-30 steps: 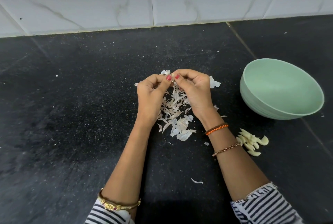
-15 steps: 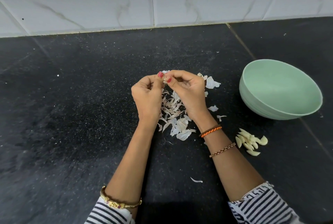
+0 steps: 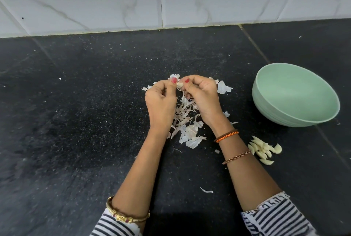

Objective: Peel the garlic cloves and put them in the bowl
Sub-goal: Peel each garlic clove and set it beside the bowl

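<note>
Above a speckled black stone bench (image 3: pixel 76 122), left hand (image 3: pixel 160 103) and right hand (image 3: pixel 202 99) pinch one small pale clove (image 3: pixel 180 84) over papery skins (image 3: pixel 187 122); curved peeled cloves (image 3: pixel 263 149) lie near the smooth green bowl (image 3: pixel 296 93). Both hands have shifted slightly left since earlier.

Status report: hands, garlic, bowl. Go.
Left hand and right hand both pinching one garlic clove above the peel pile. Peeled cloves lying on counter, bowl looks empty. Nothing in the way.
</note>
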